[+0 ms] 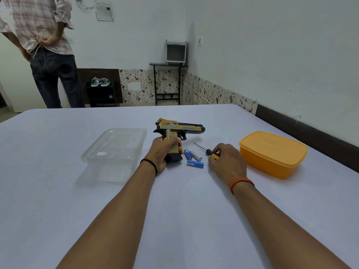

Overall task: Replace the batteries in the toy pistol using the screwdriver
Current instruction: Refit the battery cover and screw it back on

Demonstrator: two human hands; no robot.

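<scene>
Both hands busy at mid-frame on the surface (58, 191).
Left hand (162, 152) grips my toy pistol (175, 131); right hand (226, 158) pinches the screwdriver (210, 152), batteries (194, 159) between.

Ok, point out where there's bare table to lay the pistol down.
Free: the wide near stretch of table around the forearms, and the far strip behind the pistol. Crowded: between left hand and right hand, where three batteries and the screwdriver lie, flanked by the clear container and orange box.
</scene>
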